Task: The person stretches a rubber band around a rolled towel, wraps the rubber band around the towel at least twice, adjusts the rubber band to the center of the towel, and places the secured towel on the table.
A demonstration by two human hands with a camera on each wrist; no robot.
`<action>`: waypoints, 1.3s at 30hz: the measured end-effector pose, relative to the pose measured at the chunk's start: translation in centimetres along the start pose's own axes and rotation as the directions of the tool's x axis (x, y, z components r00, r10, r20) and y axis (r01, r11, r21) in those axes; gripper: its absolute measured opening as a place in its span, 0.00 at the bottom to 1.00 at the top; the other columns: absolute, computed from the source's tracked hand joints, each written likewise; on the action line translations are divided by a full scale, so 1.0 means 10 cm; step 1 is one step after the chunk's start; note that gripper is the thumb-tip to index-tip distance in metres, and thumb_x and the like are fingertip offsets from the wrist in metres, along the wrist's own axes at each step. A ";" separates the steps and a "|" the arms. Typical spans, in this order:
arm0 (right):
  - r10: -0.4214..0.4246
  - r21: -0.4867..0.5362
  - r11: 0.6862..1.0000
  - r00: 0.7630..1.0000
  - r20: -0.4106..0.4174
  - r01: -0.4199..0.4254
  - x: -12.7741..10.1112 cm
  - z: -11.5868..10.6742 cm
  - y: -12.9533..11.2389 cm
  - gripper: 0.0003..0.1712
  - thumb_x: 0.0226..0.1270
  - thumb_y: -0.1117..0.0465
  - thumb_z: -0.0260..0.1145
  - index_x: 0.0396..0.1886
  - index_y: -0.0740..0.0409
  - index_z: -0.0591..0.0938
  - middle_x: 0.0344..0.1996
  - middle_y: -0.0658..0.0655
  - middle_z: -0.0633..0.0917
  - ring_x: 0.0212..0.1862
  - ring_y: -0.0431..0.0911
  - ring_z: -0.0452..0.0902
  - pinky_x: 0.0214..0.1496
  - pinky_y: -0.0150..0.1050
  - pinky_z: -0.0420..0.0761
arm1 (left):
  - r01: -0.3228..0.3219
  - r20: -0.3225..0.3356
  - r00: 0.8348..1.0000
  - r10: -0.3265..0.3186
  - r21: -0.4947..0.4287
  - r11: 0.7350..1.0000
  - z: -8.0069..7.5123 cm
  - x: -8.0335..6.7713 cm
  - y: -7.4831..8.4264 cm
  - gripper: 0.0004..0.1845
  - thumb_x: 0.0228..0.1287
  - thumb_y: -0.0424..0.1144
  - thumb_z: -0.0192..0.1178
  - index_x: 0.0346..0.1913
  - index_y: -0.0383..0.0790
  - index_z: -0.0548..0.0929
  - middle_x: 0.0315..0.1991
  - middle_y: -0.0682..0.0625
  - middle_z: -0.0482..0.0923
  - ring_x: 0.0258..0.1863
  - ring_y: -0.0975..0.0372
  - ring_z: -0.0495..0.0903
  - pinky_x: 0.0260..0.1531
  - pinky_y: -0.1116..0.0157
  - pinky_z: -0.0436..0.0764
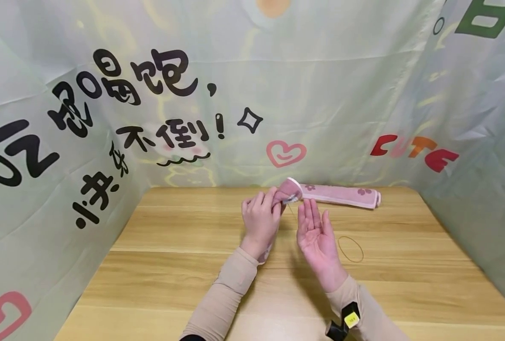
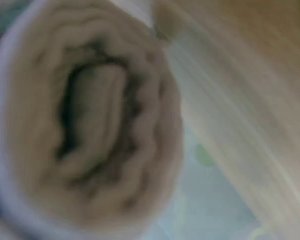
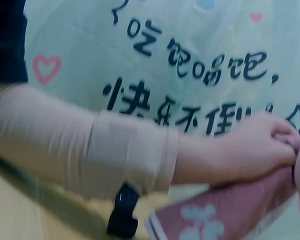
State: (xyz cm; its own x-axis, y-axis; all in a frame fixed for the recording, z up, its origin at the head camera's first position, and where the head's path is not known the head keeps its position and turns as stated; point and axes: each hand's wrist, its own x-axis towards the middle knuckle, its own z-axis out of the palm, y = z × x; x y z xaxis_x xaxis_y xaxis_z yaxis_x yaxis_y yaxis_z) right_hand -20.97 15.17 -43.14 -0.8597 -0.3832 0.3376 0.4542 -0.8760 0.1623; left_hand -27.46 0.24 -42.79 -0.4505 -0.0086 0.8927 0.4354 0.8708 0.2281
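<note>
The left hand (image 1: 260, 219) has its grip closed round the near end of the rolled pink towel (image 1: 333, 193) (far end resting on the bench (image 1: 171, 246)); the right hand (image 1: 316, 232) is open beside it, holding nothing.

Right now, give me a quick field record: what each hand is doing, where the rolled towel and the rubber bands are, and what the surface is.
Left hand: grips the near end of the rolled pink towel, lifting that end slightly.
Right hand: open, palm up, fingers straight, just right of the left hand; a thin band seems to run from it to the towel end, too fine to be sure.
Towel: rolled, lying across the far side of the table, flower print on it.
Rubber band: loose loop flat on the table, right of the right hand.
Surface: wooden table.
</note>
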 end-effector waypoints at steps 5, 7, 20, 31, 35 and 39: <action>-0.146 -0.026 0.989 0.935 -0.322 0.145 -0.04 0.23 0.07 0.22 0.72 0.50 0.58 0.55 0.61 0.80 0.56 0.61 0.83 0.59 0.54 0.79 0.50 0.33 0.82 | -0.021 -0.040 0.999 0.019 -0.041 0.999 0.00 0.00 0.04 0.14 0.57 0.39 0.64 0.47 0.48 0.84 0.27 0.53 0.80 0.27 0.60 0.82 0.39 0.58 0.76; -0.168 -0.055 0.986 0.909 -0.382 0.159 -0.05 0.28 0.09 0.20 0.71 0.53 0.60 0.54 0.63 0.79 0.55 0.62 0.82 0.58 0.56 0.79 0.49 0.31 0.82 | -0.038 -0.064 0.997 0.034 -0.056 0.998 0.00 0.00 0.04 0.13 0.57 0.38 0.64 0.47 0.48 0.84 0.26 0.53 0.80 0.26 0.59 0.82 0.39 0.58 0.76; -0.075 -0.202 0.979 0.938 -0.339 0.005 -0.02 0.26 -0.09 0.22 0.75 0.53 0.54 0.53 0.67 0.78 0.56 0.64 0.81 0.60 0.57 0.77 0.47 0.25 0.81 | -0.267 -0.149 0.958 0.243 -0.164 0.950 -0.02 0.01 -0.05 0.09 0.60 0.41 0.66 0.44 0.47 0.85 0.29 0.51 0.80 0.29 0.60 0.81 0.36 0.61 0.78; -0.289 -0.753 0.650 0.882 -0.371 -0.103 -0.01 0.37 -0.27 0.05 0.73 0.63 0.56 0.40 0.54 0.79 0.39 0.50 0.79 0.38 0.41 0.81 0.39 0.28 0.84 | -0.478 -0.078 0.875 0.478 -0.294 0.828 0.00 0.04 -0.14 0.06 0.64 0.40 0.64 0.43 0.50 0.86 0.33 0.53 0.81 0.32 0.62 0.80 0.34 0.66 0.78; -0.353 -0.931 0.345 0.902 -0.248 -0.121 0.01 0.40 -0.26 0.11 0.71 0.67 0.58 0.47 0.48 0.79 0.39 0.45 0.80 0.38 0.37 0.80 0.38 0.32 0.85 | -0.481 -0.028 0.866 0.499 -0.318 0.817 0.00 0.04 -0.16 0.06 0.64 0.39 0.64 0.43 0.51 0.86 0.33 0.53 0.80 0.33 0.62 0.80 0.35 0.66 0.78; -0.356 -0.984 0.117 0.919 -0.169 -0.136 0.01 0.39 -0.26 0.21 0.69 0.69 0.60 0.59 0.51 0.74 0.44 0.46 0.79 0.41 0.36 0.82 0.37 0.34 0.86 | -0.502 0.016 0.845 0.535 -0.322 0.802 0.01 0.04 -0.17 0.08 0.63 0.41 0.65 0.44 0.53 0.86 0.33 0.54 0.80 0.33 0.63 0.80 0.38 0.66 0.79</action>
State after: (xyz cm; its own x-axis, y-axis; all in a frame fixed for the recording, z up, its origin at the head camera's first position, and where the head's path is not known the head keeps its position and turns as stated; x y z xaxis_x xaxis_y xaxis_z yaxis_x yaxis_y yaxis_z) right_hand -21.33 18.57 -39.89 -0.9913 -0.0903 0.0957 -0.0599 -0.3383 -0.9391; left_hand -28.43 -1.20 -42.82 -0.1596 0.4665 0.8700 0.8268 0.5447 -0.1403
